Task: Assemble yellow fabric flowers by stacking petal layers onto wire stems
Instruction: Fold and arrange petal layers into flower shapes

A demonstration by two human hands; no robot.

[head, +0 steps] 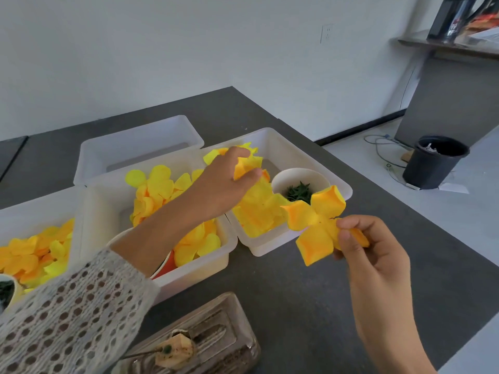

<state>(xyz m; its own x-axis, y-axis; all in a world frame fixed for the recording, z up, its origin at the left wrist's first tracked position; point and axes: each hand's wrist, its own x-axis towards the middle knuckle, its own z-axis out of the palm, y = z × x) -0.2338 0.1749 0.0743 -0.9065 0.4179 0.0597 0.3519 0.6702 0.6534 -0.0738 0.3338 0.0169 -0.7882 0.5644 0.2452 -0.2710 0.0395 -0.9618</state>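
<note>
Petal layer (314,225), a 4-lobed one, is pinched in the right hand (370,249) at center right. Left hand (229,182) is pinching loose petals (247,164) over the far bin (294,147); it could easily lift 2 stuck together.

Head view; forward, down, close

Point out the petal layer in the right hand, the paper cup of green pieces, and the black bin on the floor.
petal layer (314,225), head view, centre where the petals meet
paper cup (286,177), head view, left rim
black bin (429,168), head view, side wall
</note>
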